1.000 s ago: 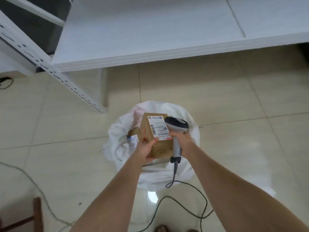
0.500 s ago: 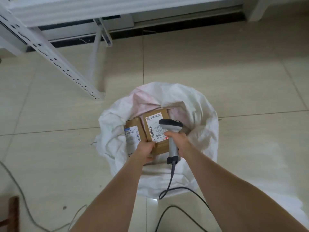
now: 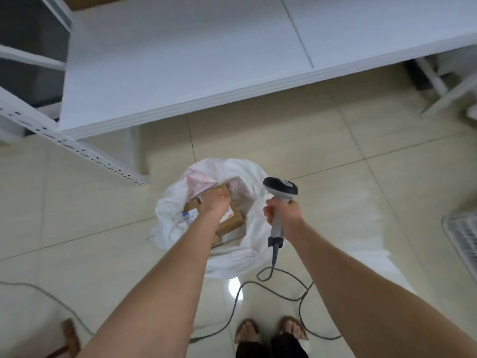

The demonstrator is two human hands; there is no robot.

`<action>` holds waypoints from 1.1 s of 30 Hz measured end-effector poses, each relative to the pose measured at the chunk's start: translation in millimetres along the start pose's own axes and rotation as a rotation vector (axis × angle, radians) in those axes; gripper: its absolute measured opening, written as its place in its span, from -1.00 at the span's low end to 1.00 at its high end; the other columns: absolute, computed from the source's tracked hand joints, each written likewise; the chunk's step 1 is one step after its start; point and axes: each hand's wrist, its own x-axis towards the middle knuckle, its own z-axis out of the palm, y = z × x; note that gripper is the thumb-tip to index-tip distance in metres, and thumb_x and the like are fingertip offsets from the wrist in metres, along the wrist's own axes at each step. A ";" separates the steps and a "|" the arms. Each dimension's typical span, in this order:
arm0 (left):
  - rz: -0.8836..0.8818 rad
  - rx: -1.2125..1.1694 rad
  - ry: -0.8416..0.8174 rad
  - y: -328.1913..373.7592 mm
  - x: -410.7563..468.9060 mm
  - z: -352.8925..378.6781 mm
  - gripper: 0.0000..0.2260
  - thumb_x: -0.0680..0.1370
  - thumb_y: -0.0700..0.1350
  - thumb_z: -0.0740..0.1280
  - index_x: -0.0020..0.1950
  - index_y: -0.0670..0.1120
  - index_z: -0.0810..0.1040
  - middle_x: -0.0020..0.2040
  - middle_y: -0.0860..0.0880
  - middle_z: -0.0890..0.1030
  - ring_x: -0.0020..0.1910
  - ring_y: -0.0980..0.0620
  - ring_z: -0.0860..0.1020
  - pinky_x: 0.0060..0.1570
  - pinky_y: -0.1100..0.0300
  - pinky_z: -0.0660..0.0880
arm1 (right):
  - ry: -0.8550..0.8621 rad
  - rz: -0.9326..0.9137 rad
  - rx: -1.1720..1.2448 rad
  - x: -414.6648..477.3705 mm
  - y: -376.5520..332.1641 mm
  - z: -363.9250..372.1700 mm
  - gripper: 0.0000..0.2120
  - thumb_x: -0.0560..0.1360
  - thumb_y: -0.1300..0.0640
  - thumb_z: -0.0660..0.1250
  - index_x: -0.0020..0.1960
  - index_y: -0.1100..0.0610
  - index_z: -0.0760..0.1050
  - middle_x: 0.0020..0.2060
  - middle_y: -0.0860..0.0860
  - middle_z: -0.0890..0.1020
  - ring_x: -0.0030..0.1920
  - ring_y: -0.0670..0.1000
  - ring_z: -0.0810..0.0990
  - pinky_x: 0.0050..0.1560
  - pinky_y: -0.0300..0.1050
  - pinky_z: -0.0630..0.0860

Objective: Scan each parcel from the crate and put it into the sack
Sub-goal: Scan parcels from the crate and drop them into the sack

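Observation:
The white sack point(image 3: 254, 177) stands open on the tiled floor. Inside it lies a brown cardboard parcel point(image 3: 231, 222) with a white label, and a second labelled parcel point(image 3: 192, 210) sits to its left. My left hand point(image 3: 215, 201) is blurred and reaches down into the sack, over the far end of the brown parcel, with no grip showing. To the right of the sack, my right hand point(image 3: 282, 211) grips the handle of the grey barcode scanner point(image 3: 280, 188), its head raised and clear of the parcels.
A white table point(image 3: 180, 73) overhangs the floor behind the sack, with a perforated white rack post point(image 3: 77, 148) at left. The scanner cable point(image 3: 284, 285) loops on the floor by my feet point(image 3: 271, 332). A white crate point(image 3: 462, 241) shows at the right edge.
The parcel has gone down into the sack. My right hand has swung the scanner off it, to the right. My left hand has shifted to the parcel's far end. The view has tilted up.

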 end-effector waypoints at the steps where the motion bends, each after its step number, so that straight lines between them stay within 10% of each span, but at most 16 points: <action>1: 0.030 0.024 -0.025 22.0 -22.0 -2.7 -0.70 0.60 -0.22 0.19 0.30 -0.22 0.50 0.25 -0.23 0.54 0.24 -0.22 0.52 0.20 0.01 0.46 | 0.023 -0.011 0.017 -20.4 -13.4 -10.6 -0.87 0.46 0.37 0.32 -0.25 0.24 0.47 -0.48 0.09 0.53 -0.53 -0.03 0.49 -0.44 -0.22 0.41; 7: 0.250 0.186 -0.104 139.0 -151.8 -5.0 -0.67 0.54 -0.27 0.21 0.29 -0.15 0.53 0.25 -0.17 0.55 0.26 -0.18 0.50 0.27 0.02 0.44 | 0.128 -0.087 0.159 -141.1 -87.5 -79.8 -0.86 0.46 0.35 0.31 -0.25 0.21 0.45 -0.56 0.03 0.51 -0.59 -0.09 0.45 -0.50 -0.29 0.37; 11: 0.374 0.304 -0.153 203.8 -229.9 4.3 -0.83 0.51 -0.28 0.23 -0.12 -0.09 0.59 0.04 -0.19 0.57 0.04 -0.13 0.54 0.14 0.08 0.49 | 0.188 -0.138 0.300 -219.5 -124.8 -129.4 -0.84 0.48 0.34 0.31 -0.24 0.18 0.43 -0.45 0.07 0.52 -0.53 -0.08 0.46 -0.44 -0.26 0.36; 16: 0.567 0.418 -0.220 267.6 -318.0 36.6 -0.65 0.52 -0.26 0.26 0.31 -0.14 0.53 0.27 -0.14 0.56 0.26 -0.14 0.51 0.28 0.03 0.43 | 0.290 -0.205 0.475 -301.8 -160.5 -194.8 -0.86 0.48 0.32 0.33 -0.22 0.17 0.44 -0.41 0.08 0.55 -0.45 -0.03 0.47 -0.35 -0.20 0.38; 33: 1.010 0.689 -0.407 340.3 -607.1 276.5 -0.66 0.53 -0.21 0.27 0.31 -0.13 0.49 0.30 -0.12 0.53 0.27 -0.09 0.48 0.27 0.15 0.40 | 0.524 -0.339 0.984 -471.6 -128.6 -497.8 -0.84 0.50 0.30 0.35 0.07 0.28 0.49 -0.37 0.10 0.56 -0.40 0.01 0.53 -0.35 -0.14 0.50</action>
